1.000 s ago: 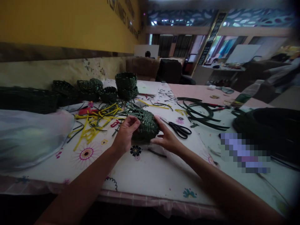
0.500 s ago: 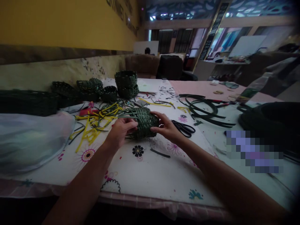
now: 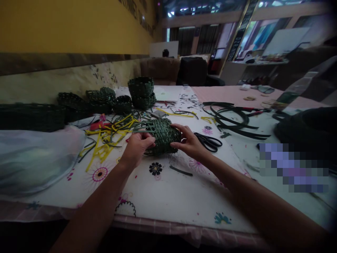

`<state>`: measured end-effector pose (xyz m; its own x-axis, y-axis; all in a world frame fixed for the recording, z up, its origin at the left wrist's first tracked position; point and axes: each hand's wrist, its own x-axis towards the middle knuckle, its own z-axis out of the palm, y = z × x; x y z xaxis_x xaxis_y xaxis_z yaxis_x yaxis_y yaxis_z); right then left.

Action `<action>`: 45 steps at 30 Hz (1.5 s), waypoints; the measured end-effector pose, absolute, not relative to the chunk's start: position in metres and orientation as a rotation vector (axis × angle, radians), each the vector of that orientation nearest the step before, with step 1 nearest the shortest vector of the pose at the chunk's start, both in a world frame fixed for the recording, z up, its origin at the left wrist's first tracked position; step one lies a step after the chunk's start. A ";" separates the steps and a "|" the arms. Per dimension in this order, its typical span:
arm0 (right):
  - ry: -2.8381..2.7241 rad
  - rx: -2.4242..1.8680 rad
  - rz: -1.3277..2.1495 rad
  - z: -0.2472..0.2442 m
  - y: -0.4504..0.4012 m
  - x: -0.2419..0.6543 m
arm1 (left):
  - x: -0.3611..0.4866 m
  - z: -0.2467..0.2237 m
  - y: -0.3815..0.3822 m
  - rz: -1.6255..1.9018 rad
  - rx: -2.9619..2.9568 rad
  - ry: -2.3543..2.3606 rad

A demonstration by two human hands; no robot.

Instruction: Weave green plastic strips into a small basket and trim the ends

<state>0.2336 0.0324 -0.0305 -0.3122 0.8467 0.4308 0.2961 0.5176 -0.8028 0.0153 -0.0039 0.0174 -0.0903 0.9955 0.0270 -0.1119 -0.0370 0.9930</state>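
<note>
A dark green woven basket (image 3: 164, 135) lies on its side on the flower-patterned tablecloth (image 3: 168, 196), with loose strip ends sticking out to the left. My left hand (image 3: 138, 146) pinches the strips at that left end, thumb and fingers together. On the other end my right hand (image 3: 186, 142) grips the basket, thumb below and fingers above. Black-handled scissors (image 3: 209, 141) lie just to the right of my right hand. A short loose green strip (image 3: 181, 171) rests on the cloth in front of the basket.
Yellow strips (image 3: 102, 149) are heaped at the left beside a filled plastic bag (image 3: 37, 161). Finished-looking woven baskets (image 3: 140, 91) stand behind. Coiled dark strips (image 3: 231, 119), a tilted clear bottle (image 3: 296, 91) and a large dark bundle (image 3: 310, 130) are at the right.
Both hands keep their hold on the basket, which has barely shifted. The whole view has tilted slightly, and things at the right appear a little farther right.
</note>
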 end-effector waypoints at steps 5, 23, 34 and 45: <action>-1.871 -0.974 0.749 -0.027 0.027 0.233 | 0.015 0.011 -0.003 1.371 1.294 1.301; -1.868 -0.976 0.735 -0.029 0.027 0.233 | 0.023 0.014 -0.007 1.431 1.123 1.235; -1.876 -0.968 0.641 -0.030 0.022 0.230 | 0.015 0.012 -0.011 1.352 1.424 1.480; -1.888 -0.963 0.608 -0.032 0.018 0.226 | 0.018 0.017 -0.011 1.341 1.277 1.444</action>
<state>0.2260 0.0181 -0.0315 -0.2891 0.8178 0.4976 0.3735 0.5750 -0.7279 0.0181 -0.0110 0.0168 -0.1986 0.9760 0.0897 0.1619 -0.0576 0.9851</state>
